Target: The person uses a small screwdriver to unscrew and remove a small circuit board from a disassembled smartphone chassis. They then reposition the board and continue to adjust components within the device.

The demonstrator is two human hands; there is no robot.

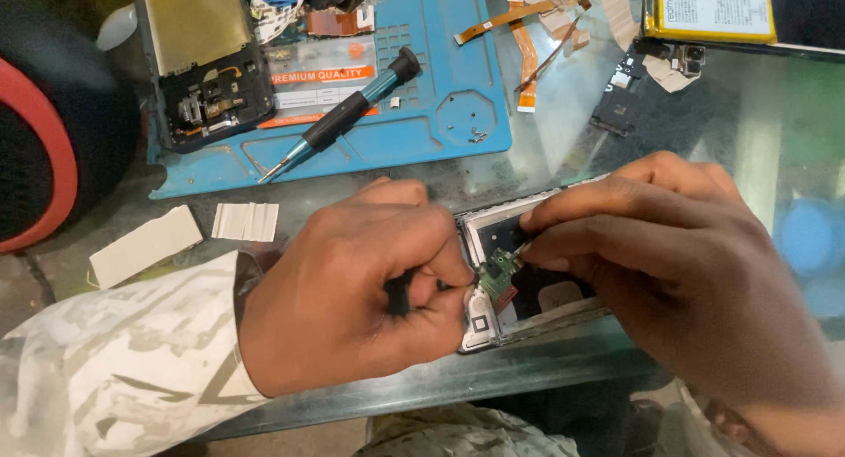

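An opened phone frame [493, 321] lies near the front edge of a glass table, its inside facing up. My left hand [352, 290] grips the frame's lower end, fingers curled, thumb pressed near a small green circuit board [500, 272] inside it. My right hand [678, 255] reaches in from the right, and its fingertips pinch at the top of that green board. Most of the frame is hidden under both hands.
A blue repair mat [440, 114] at the back holds a second opened phone [207, 65], a black and teal screwdriver [343, 118] and tiny screws [476, 135]. Orange flex cables [525, 48] and a camera module [616, 105] lie behind. White strips [145, 246] lie left.
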